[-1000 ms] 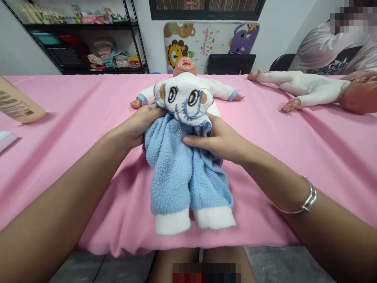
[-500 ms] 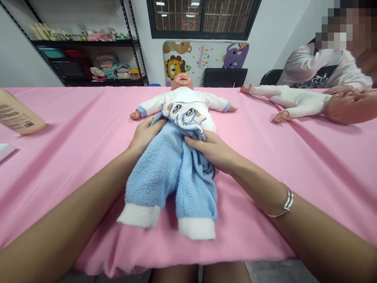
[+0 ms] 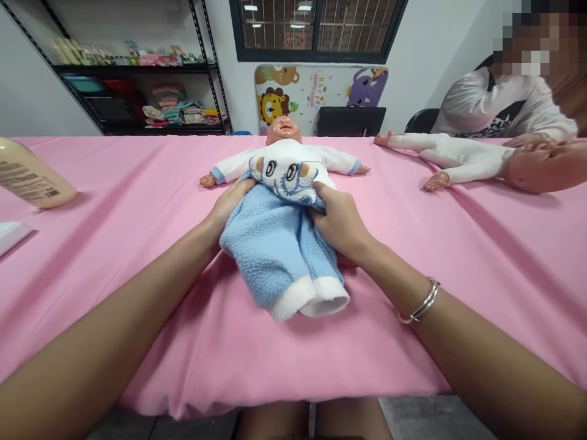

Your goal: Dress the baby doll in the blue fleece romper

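Blue fleece baby pants point(image 3: 270, 238) with white cuffs hang between my two hands, over the lower body of a baby doll. My left hand point(image 3: 232, 201) grips one side of the waist, and my right hand point(image 3: 339, 217) pinches the other side. An embroidered animal face shows on the folded upper part. The baby doll point(image 3: 284, 129) lies on its back in a white top with blue cuffs, its arms spread. Its legs are mostly hidden behind the pants.
A pink cloth point(image 3: 137, 256) covers the table. At the left lie a beige bottle point(image 3: 36, 177) and a white object point(image 3: 13, 235). On the right a second doll point(image 3: 472, 156) in white lies before a seated person point(image 3: 486, 104). Shelves point(image 3: 137, 68) stand behind.
The pants have been raised toward the doll's middle, and their legs have swung together to the right. My right hand has moved up slightly along the waist.
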The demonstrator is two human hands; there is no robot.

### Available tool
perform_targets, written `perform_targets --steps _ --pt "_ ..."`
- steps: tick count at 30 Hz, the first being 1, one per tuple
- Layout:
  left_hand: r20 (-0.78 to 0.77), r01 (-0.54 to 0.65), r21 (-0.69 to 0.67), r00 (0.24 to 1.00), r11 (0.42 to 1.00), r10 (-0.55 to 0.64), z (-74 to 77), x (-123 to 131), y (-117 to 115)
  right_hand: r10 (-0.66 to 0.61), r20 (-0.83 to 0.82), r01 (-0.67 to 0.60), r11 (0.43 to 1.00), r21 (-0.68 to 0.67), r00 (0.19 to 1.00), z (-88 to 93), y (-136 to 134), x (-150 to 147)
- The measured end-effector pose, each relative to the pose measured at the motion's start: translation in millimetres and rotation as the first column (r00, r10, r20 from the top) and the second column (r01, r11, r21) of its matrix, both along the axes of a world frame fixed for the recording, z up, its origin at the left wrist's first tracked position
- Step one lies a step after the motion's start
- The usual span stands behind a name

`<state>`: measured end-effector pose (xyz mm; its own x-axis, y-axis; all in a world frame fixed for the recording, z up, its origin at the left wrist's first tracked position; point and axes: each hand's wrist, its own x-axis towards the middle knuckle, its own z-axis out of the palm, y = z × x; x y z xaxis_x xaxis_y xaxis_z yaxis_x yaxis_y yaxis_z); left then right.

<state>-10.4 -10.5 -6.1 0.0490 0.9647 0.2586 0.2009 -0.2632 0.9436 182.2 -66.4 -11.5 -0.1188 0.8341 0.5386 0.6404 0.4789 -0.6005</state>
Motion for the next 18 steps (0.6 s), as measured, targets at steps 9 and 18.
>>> perform_targets --steps 9,18 --pt "-0.018 0.183 0.106 0.983 0.977 -0.182 -1.9 5.6 -9.5 0.218 -0.130 -0.237 0.958 -0.161 0.967 3.0 -0.2 -9.9" --pt "-0.142 -0.002 0.226 0.989 0.974 0.035 -3.4 -5.6 -6.5 0.312 -0.186 -0.354 0.894 -0.276 0.932 17.3 -17.7 -17.3"
